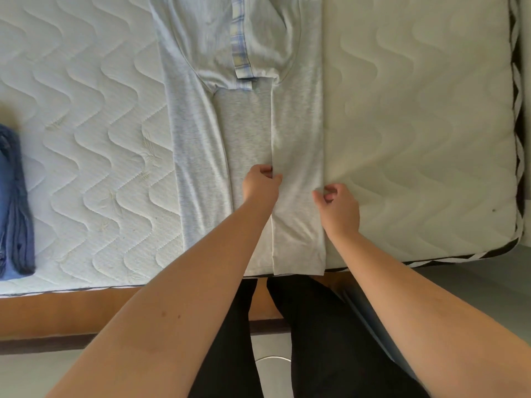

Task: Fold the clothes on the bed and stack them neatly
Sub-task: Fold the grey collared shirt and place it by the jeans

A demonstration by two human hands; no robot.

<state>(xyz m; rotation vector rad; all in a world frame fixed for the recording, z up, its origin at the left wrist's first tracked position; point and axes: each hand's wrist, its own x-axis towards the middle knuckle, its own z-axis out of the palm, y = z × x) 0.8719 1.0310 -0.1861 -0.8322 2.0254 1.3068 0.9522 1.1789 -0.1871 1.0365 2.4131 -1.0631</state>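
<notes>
Pinching the grey garment (296, 156) flap's inner edge with my left hand (260, 183), right hand (339, 208) fingers loosely curled (holding nothing): tugging unevenly could skew the fold.

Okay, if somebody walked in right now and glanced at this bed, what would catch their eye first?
Most likely the long pale grey shirt laid flat down the middle of the mattress, sides folded inward. Both hands sit on its lower part: the left hand pinches the edge of the right flap, the right hand curls at the shirt's outer edge. A folded blue pile lies at the far left.
</notes>
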